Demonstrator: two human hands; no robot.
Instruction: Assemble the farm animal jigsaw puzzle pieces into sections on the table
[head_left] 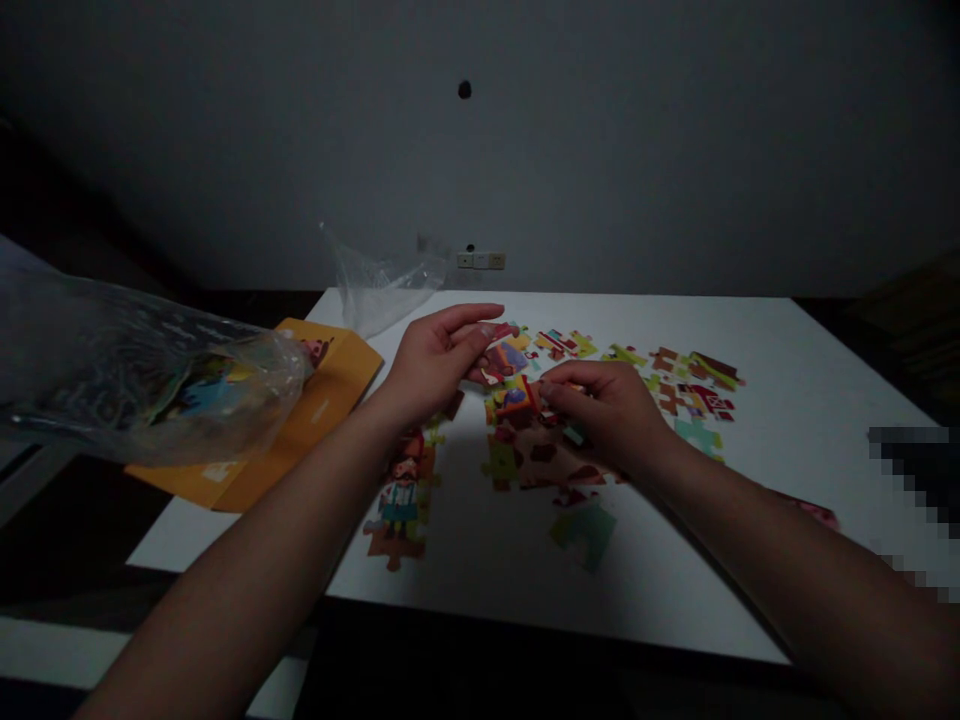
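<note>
My left hand (pixel 439 360) is closed over a jigsaw puzzle piece (pixel 508 357) with purple and red print, thumb and fingers at its edge. Just to the right, my right hand (pixel 611 405) pinches another puzzle piece (pixel 517 398), red and yellow with a purple patch. Below both hands lies a joined section of puzzle (pixel 547 455) with brown patches, partly covered by my right hand. A joined strip (pixel 400 500) showing a figure in a teal garment sits to the left, its upper end hidden by my left wrist. A pale green piece (pixel 585 535) lies nearer me.
Several loose pieces (pixel 667 395) are spread over the back right of the white table (pixel 780 400). An orange card folder (pixel 322 410) lies at the left, overlapped by a clear plastic bag (pixel 150 370) with printed pieces inside. Another clear bag (pixel 386 290) stands at the back edge.
</note>
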